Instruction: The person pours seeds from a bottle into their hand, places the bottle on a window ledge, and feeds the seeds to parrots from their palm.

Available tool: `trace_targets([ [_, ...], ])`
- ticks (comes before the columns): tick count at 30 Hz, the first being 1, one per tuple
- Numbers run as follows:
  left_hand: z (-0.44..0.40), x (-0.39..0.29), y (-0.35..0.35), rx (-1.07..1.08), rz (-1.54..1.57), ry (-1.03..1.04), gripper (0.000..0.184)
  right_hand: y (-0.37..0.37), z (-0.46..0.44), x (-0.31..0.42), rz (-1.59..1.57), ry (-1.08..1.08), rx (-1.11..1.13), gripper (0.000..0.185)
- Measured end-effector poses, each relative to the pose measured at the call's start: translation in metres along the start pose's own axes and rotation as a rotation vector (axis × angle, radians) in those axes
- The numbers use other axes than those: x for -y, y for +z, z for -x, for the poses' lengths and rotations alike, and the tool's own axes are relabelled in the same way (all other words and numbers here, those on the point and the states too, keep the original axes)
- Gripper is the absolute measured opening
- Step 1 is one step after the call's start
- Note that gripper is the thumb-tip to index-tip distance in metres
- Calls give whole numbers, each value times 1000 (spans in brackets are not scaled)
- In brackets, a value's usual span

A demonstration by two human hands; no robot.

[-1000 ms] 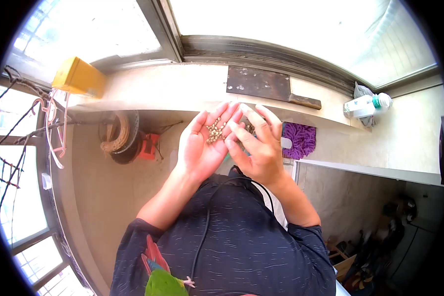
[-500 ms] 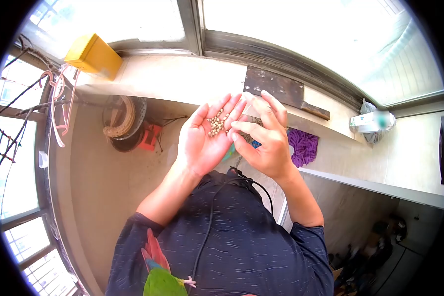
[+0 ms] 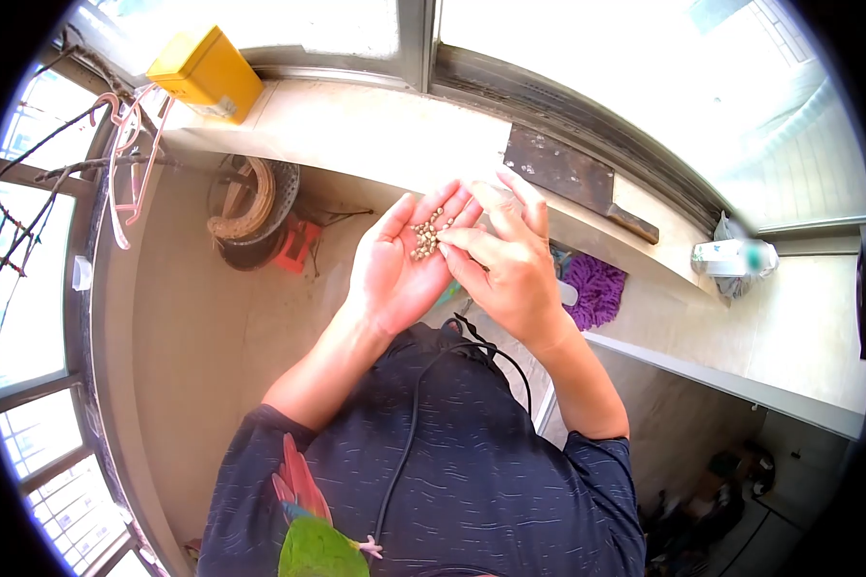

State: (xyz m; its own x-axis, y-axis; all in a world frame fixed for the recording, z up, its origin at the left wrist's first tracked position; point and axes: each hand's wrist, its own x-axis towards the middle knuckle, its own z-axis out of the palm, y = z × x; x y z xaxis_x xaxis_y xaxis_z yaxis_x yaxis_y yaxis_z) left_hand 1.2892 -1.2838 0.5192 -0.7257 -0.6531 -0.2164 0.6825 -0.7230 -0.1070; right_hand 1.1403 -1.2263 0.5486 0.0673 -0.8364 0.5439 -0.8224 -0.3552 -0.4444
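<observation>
My left hand (image 3: 392, 274) is palm up, its fingers stretched out in a shallow cup. In it lies a small heap of pale, speckled seeds (image 3: 423, 238), gathered near the base of the fingers. My right hand (image 3: 515, 274) reaches over from the right, thumb and index fingertip pinched together at the heap's edge. What sits between those fingertips is mostly hidden, though it looks like a seed. Its other fingers are raised and apart from the palm. A green bird with red tail feathers (image 3: 322, 548) perches on the dark shirt at the bottom.
A ledge runs below the window, bearing a yellow box (image 3: 207, 77), a dark board (image 3: 558, 168) and a white bottle-like container (image 3: 731, 258). Pink hangers (image 3: 125, 173) and branches hang at left. Beneath the ledge are a dark pot (image 3: 260, 226) and a purple mop head (image 3: 598, 291).
My right thumb and index finger have come down to the seeds and closed together. The view has shifted slightly, moving the ledge and its items to the right.
</observation>
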Motion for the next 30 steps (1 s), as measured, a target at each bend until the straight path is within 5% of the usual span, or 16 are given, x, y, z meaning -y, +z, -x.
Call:
trace_targets([
  [6,7,-3,-2,-5,50,-21,52,12,3,-5,-29,-61,-91,21],
  [30,2,4,-11,15,-53,-79,54,3,7,-1,-118,10,131,14],
])
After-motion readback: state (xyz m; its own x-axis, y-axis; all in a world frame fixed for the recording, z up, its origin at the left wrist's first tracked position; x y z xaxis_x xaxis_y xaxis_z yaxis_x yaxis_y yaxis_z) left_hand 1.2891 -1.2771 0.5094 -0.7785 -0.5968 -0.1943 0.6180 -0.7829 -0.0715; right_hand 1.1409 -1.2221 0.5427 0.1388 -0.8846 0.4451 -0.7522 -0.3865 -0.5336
